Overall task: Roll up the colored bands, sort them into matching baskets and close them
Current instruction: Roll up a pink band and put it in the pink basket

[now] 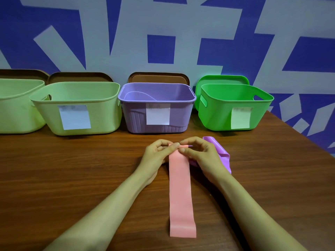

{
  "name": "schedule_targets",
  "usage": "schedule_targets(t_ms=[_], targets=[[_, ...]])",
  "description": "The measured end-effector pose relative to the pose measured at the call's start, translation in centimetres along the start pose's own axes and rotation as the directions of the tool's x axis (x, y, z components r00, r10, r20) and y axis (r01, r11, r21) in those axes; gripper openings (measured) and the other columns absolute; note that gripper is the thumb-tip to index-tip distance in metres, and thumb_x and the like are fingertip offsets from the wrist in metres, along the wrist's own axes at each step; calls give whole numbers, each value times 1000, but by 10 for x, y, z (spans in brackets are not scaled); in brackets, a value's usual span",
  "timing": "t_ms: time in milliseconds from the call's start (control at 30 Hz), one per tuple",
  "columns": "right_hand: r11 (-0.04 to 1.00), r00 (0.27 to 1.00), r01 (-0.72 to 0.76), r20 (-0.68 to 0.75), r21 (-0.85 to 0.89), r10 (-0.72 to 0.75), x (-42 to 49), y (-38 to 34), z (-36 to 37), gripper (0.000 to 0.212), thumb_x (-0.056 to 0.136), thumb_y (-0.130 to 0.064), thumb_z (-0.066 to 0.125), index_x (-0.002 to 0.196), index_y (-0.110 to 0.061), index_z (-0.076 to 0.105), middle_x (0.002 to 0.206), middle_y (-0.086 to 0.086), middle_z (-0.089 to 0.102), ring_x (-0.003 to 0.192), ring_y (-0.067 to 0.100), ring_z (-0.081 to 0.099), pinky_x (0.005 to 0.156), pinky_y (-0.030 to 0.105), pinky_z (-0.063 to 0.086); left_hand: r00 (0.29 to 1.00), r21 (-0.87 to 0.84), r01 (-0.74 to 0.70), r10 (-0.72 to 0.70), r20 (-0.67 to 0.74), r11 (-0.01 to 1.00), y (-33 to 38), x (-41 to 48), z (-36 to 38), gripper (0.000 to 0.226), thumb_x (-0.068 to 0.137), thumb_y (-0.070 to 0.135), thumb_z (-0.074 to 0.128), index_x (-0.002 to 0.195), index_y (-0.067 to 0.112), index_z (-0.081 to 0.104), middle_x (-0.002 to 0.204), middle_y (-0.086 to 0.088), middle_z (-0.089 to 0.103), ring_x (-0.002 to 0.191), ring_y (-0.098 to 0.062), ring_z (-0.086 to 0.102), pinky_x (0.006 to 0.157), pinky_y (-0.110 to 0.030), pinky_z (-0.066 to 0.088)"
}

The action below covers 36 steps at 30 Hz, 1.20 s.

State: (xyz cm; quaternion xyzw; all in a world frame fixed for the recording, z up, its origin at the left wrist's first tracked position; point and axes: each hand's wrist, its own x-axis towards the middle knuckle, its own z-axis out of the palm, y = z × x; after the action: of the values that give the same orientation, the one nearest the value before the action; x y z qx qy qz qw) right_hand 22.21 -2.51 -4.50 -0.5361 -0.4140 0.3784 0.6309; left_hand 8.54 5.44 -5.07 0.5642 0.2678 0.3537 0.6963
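A pink band (181, 192) lies flat on the wooden table, running from the near edge toward the baskets. My left hand (157, 153) and my right hand (201, 154) both pinch its far end, where the first fold of a roll shows. A purple band (222, 151) lies crumpled under and behind my right hand. Along the wall stand open baskets: a pale green basket (101, 113), a purple basket (137, 122) and a bright green basket (217, 118), each with a white label.
Another pale green basket (16, 115) is cut off at the far left. Brown lids (157, 77) lean on the wall behind the pale green and purple baskets, a green lid (223, 79) behind the bright green one. The table edge (308, 142) runs diagonally at the right.
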Motion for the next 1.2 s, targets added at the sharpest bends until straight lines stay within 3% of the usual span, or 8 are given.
schedule_targets(t_ms=[233,367,433,633,733,867,1033,1200], targets=[[999,1000,2,5,-38,-2,1,0,-1,32,79,1,72,107,-12,64,100,5,71,91,16,68,78,28,56,997,41,-59,61,-43,997,-1,1,-2,14,81,11,71,94,13,68,92,-6,72,90,-20,68,79,-30,54],[999,999,-36,-26,-16,35,3,3,0,24,80,-25,72,102,-15,66,104,10,70,100,28,67,87,41,55,995,47,-80,82,-53,996,0,0,-4,16,80,7,71,94,15,68,95,-3,72,95,-18,68,82,-31,52],[998,998,-54,-12,-15,54,3,2,1,29,80,-36,68,98,-14,67,95,7,71,90,24,69,77,32,56,994,73,-96,99,-39,993,0,0,-4,16,81,5,70,95,14,68,99,-5,71,97,-19,67,87,-33,53],[1000,1000,-29,2,-10,29,2,2,-1,9,91,-16,62,93,-8,65,73,-6,66,62,1,59,53,13,45,993,84,-114,116,-13,990,2,-2,-2,19,80,1,69,96,11,67,98,-3,71,94,-14,68,79,-26,53],[999,1000,-26,0,47,26,1,0,0,7,89,-13,64,94,-9,66,78,0,68,69,10,61,61,20,50,995,13,-93,93,-30,996,2,-1,-1,27,79,0,70,102,13,64,100,-4,70,94,-14,68,77,-23,53],[996,1000,16,-24,86,-14,1,-2,2,20,80,-24,74,97,-15,69,101,18,69,94,35,62,88,49,48,997,-3,-74,74,-2,997,5,-5,3,27,76,26,69,100,13,66,96,-5,70,91,-16,66,79,-29,53],[994,994,108,-23,2,-108,-4,-19,7,19,84,-7,68,102,-3,65,96,5,73,91,13,67,75,23,53,992,-13,-120,119,-49,993,17,-7,2,13,87,20,63,95,10,66,85,-3,70,83,-14,66,74,-28,53],[990,992,128,-11,-53,-129,-7,-33,10,17,82,2,67,95,-8,66,93,9,70,88,16,65,83,34,52,994,-31,-89,87,-60,996,34,-16,3,9,87,7,62,96,9,66,91,-8,70,85,-16,67,73,-25,55]])
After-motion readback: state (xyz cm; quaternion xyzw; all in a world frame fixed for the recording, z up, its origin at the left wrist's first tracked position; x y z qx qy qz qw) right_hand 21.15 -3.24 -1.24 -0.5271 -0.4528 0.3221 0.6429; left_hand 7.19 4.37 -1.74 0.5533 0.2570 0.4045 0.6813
